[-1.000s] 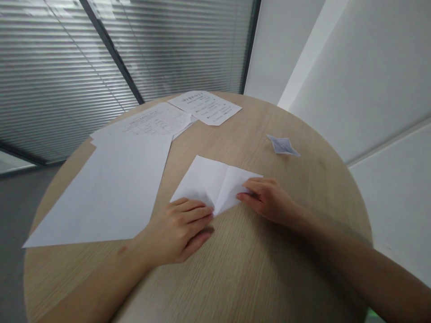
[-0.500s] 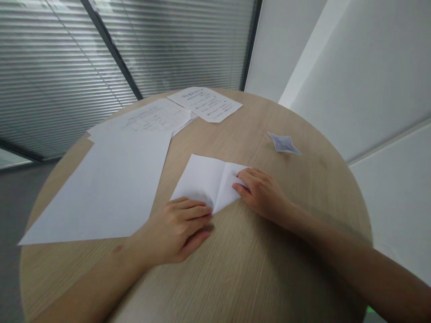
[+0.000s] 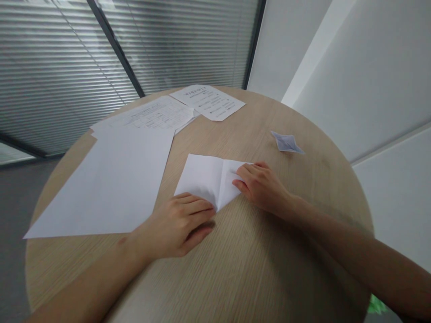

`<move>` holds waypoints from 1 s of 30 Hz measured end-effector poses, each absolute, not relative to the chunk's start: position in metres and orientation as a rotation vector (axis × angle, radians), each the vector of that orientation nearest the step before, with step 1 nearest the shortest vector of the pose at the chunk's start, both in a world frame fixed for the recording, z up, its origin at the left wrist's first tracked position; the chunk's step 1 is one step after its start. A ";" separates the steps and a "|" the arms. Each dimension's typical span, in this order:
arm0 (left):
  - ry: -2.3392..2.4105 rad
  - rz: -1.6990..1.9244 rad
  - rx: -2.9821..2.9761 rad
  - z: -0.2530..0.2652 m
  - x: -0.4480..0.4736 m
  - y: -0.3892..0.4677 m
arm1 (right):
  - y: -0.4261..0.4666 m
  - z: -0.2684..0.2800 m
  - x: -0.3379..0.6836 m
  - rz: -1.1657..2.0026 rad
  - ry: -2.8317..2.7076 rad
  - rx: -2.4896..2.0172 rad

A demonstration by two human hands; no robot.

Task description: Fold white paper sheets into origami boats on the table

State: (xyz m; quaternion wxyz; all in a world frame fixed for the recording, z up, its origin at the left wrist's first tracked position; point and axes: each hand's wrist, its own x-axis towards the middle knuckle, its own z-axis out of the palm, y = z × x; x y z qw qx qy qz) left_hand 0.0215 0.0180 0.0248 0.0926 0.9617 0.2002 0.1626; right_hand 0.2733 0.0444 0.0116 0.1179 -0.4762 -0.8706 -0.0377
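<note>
A small white sheet of paper [image 3: 202,175] with a crease down its middle lies on the table in front of me. My left hand [image 3: 185,224] rests palm down at its near left edge, fingers stretched out over the paper and the thumb apart from them. On the other side, my right hand [image 3: 257,184] pinches the paper's right part between thumb and bent fingers. That hand covers the paper's right corner.
A large blank sheet [image 3: 117,184] covers the table's left side. Behind it lie printed sheets [image 3: 151,114] and another printed page [image 3: 208,102]. A folded paper piece [image 3: 287,142] stands back right on the round wooden table [image 3: 235,273].
The view has shifted slightly. My right hand has moved a little upward along the paper's right side, and the left hand stays at the near edge.
</note>
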 end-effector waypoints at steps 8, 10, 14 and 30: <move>0.572 0.495 2.853 0.022 0.021 0.019 | 0.052 0.017 0.266 -0.177 -2.600 -1.424; 0.565 0.498 2.845 0.022 0.021 0.019 | 0.055 0.016 0.265 -0.194 -2.599 -1.419; 0.555 0.484 2.833 0.024 0.021 0.020 | 0.058 0.014 0.263 -0.233 -2.615 -1.403; 0.576 0.466 2.800 0.024 0.023 0.019 | 0.065 0.003 0.277 0.283 -2.432 -1.450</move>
